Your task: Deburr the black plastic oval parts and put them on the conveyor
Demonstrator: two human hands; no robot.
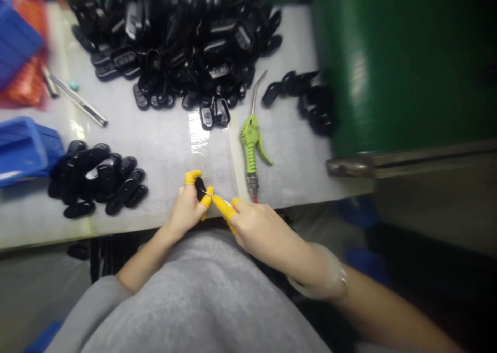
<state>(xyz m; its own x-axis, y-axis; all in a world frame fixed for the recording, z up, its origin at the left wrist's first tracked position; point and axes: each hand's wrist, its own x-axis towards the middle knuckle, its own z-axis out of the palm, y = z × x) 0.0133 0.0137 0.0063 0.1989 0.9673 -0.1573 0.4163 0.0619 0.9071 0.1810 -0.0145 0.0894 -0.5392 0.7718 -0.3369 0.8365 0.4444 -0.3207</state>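
Note:
Near the table's front edge, my left hand (186, 206) grips a small black oval plastic part (200, 188) between yellow-covered fingers. My right hand (250, 221), also in yellow finger cots, pinches a thin pointed metal tool (207, 193); its tip meets the black part, and its exact kind is too small to make out. To the right of the hands lies a green air blow gun (250, 141), its bent nozzle pointing away from me. A small pile of black oval parts (120, 179) rests left of my left hand.
A large heap of black plastic parts (174, 42) covers the far side of the white table (163, 135). More sit at the right (316, 104), beside a green surface (388, 73). At left are a blue bin (39, 141), a utility knife (79, 100) and an orange bag (29, 81).

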